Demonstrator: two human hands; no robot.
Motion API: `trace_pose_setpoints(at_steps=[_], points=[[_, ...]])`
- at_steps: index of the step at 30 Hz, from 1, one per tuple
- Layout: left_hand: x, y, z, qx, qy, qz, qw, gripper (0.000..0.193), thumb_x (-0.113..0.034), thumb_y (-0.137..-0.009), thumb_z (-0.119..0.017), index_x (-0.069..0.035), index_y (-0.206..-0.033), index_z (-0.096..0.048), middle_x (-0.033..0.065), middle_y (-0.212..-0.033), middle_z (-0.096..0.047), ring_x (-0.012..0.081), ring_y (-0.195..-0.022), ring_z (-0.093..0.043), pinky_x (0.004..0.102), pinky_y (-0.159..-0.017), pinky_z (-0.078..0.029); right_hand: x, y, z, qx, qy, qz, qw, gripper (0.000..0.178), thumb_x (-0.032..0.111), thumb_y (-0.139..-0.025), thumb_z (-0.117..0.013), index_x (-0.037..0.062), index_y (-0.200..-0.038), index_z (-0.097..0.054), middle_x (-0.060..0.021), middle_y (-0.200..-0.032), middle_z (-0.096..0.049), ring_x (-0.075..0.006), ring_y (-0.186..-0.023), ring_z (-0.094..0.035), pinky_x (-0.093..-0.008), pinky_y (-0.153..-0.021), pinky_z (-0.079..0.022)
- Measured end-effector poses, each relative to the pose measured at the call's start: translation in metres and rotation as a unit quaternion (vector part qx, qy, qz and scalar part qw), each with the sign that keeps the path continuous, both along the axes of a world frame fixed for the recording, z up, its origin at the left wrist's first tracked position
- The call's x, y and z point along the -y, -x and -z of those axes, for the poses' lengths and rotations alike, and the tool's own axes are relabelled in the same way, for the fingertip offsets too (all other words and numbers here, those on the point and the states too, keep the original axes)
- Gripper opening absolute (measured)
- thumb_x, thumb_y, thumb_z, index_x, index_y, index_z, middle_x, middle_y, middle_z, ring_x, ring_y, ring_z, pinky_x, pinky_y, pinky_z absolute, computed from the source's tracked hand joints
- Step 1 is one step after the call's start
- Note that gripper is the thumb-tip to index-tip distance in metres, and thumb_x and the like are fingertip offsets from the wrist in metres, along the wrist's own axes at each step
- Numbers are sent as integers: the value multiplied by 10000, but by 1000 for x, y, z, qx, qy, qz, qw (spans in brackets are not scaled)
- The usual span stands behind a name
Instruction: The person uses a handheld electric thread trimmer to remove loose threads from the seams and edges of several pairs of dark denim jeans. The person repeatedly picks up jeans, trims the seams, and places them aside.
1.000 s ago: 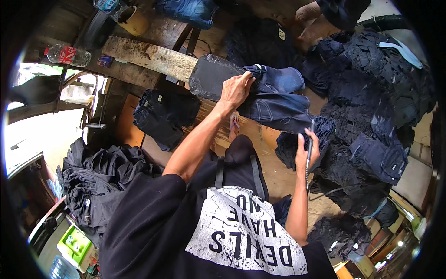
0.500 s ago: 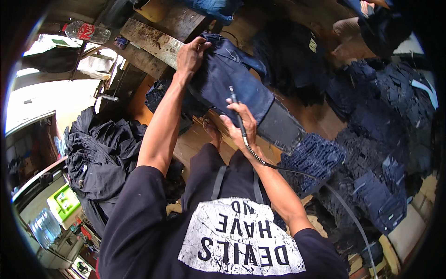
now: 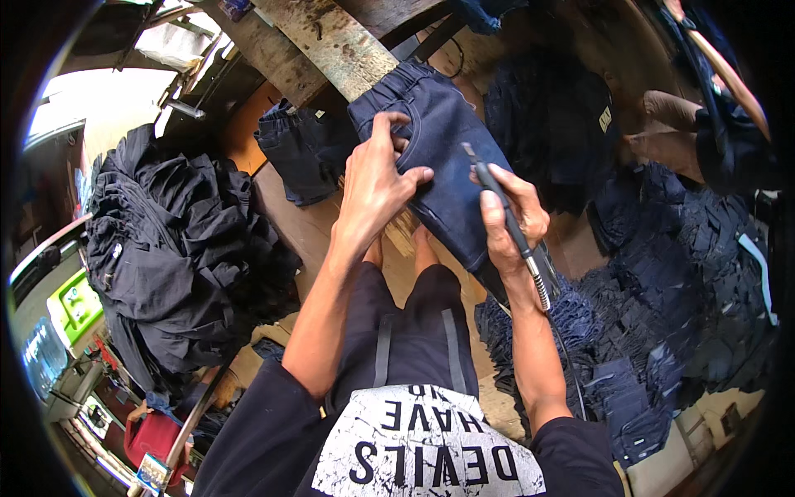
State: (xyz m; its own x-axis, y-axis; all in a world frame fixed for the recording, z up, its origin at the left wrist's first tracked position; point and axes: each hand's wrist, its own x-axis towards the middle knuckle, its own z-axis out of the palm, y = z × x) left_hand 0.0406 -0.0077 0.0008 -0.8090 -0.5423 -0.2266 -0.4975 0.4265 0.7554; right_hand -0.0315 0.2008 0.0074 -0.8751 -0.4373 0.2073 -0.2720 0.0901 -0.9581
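Observation:
A pair of dark blue denim shorts (image 3: 447, 124) with an elastic waistband is pulled over a long, stained board (image 3: 344, 50). My left hand (image 3: 373, 182) rests on the shorts beside the curved front pocket, thumb and fingers spread apart and fingertips bent against the cloth. In my right hand (image 3: 520, 219) is a slim, pen-shaped tool (image 3: 488, 176) with a metal tip and a springy sleeve leading to a cable. Its tip points up and left, above the denim; whether it touches cannot be made out.
On the left rises a big heap of black garments (image 3: 174, 248). Dark shorts (image 3: 302, 149) hang beyond my left arm. Stacks of dark denim (image 3: 654, 273) fill the right side, under a seated person's legs (image 3: 671, 128). A person in red (image 3: 153, 435) is at lower left.
My left hand has come from the waistband end down to the pocket. My right hand, with the tool, has shifted right. The whole view has moved, and the waistband shows more fully.

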Motion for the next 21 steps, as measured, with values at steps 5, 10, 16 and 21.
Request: trace_pose_setpoints(at_steps=[5,10,16,21], points=[[12,-19,7,-80,-104,-35,991,819,-137,-759,-1021,-66,-1427,-552,66,-1019,-782,138,-913,-716,304,-878,-585,43,21,23,-135,-12,-130,982,259,-38,-828,-761,-75,-1083,-783,-236,-1091,-827,-357,-1065,-830,-433,-1004,-657],[23,-27,19,-109,-183,-33,976,814,-52,-746,-1011,-50,-1416,-549,73,-981,-783,89,-879,-698,251,-824,-570,43,15,36,-120,9,-158,980,225,-42,-850,-690,-104,-1062,-733,-294,-1079,-813,-417,-1078,-819,-527,-1020,-660],[34,-25,14,-76,-190,-4,979,790,2,-749,-955,-61,-1419,-544,78,-977,-796,105,-873,-720,277,-823,-583,44,15,45,-148,11,-208,967,240,17,-878,-705,-104,-1082,-742,-292,-1070,-814,-414,-1080,-821,-540,-1033,-650],[35,-26,16,-82,-204,2,976,758,20,-756,-922,-66,-1408,-546,72,-980,-791,107,-858,-709,277,-813,-577,46,14,45,-157,-8,-217,963,241,31,-886,-718,-95,-1089,-746,-291,-1064,-814,-417,-1081,-821,-551,-1044,-642]])
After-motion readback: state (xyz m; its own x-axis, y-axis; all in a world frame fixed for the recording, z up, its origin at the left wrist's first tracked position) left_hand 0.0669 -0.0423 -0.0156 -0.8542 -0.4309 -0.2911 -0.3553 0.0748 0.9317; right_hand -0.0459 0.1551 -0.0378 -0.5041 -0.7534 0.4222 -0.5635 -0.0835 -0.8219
